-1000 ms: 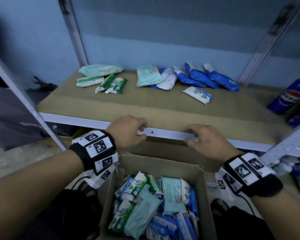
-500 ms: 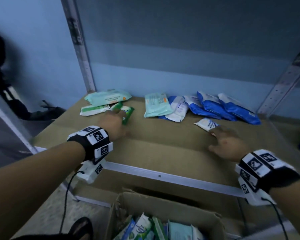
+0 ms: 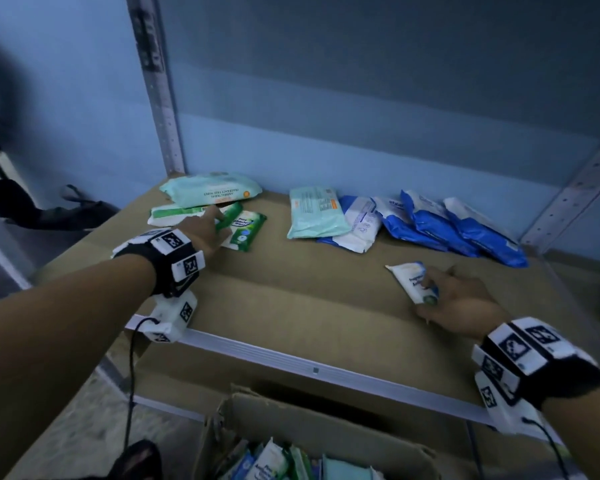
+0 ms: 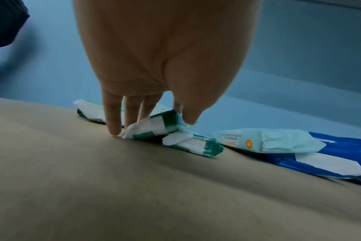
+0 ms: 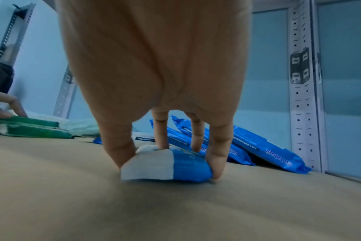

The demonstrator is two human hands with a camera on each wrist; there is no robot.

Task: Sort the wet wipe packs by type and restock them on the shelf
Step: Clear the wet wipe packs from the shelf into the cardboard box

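The pale teal pack [image 3: 211, 189] reads "ANTIBACTERIAL FRAGRANCE FREE WIPES".

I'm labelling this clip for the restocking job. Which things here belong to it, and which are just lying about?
Part of the job:
- small white-and-blue pack, gripped by right hand
- green-and-white pack, held by left hand
- mint packs
- blue packs
- shelf
- cardboard box

Lying about:
- dark object on the floor

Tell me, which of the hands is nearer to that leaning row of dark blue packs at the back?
The right hand. It grips a small white-and-blue pack just in front of the dark blue packs; the left hand is far off, on a green pack.
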